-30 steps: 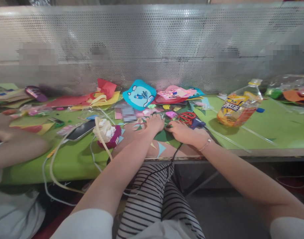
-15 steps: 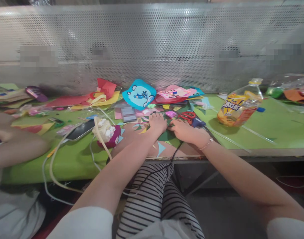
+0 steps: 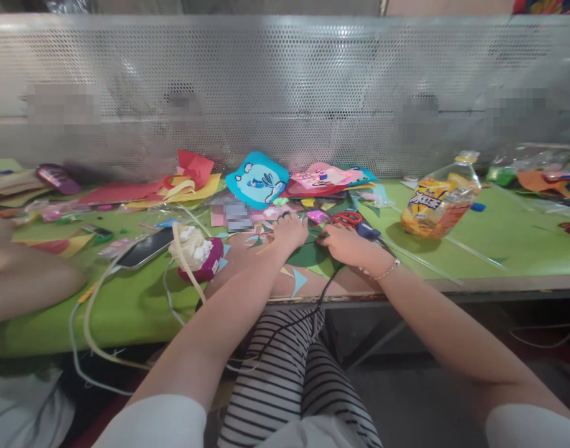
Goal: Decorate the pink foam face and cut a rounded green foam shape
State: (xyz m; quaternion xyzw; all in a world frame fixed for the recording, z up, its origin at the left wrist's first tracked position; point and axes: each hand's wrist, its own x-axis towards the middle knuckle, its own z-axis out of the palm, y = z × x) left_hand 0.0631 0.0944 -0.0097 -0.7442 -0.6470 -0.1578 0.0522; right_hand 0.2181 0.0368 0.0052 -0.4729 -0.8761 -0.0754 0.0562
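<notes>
A dark green sheet of paper (image 3: 312, 255) lies on the table between my hands. My left hand (image 3: 290, 231) rests palm down at its left edge, fingers spread and bent over the paper. At the right edge, my right hand (image 3: 345, 244) has its fingers bent inward and closed on the green paper; the fingertips are partly hidden. Just beyond that hand lie red-handled scissors (image 3: 346, 218). A small bright pink packet (image 3: 317, 216) sits between and beyond my hands. Light blue paper scraps (image 3: 299, 281) are scattered near my left forearm.
A tea bottle (image 3: 438, 202) stands to the right. On the left are a phone (image 3: 145, 247), a cream-topped purple box (image 3: 205, 261) and looping cables (image 3: 86, 323). Blue (image 3: 257, 180) and pink (image 3: 320, 180) paper cut-outs lean near the perforated metal panel (image 3: 285, 93). Another person's arm (image 3: 37, 270) rests at far left.
My hands have moved slightly apart, and more of the dark green paper shows between them. The whole view has shifted a little.
</notes>
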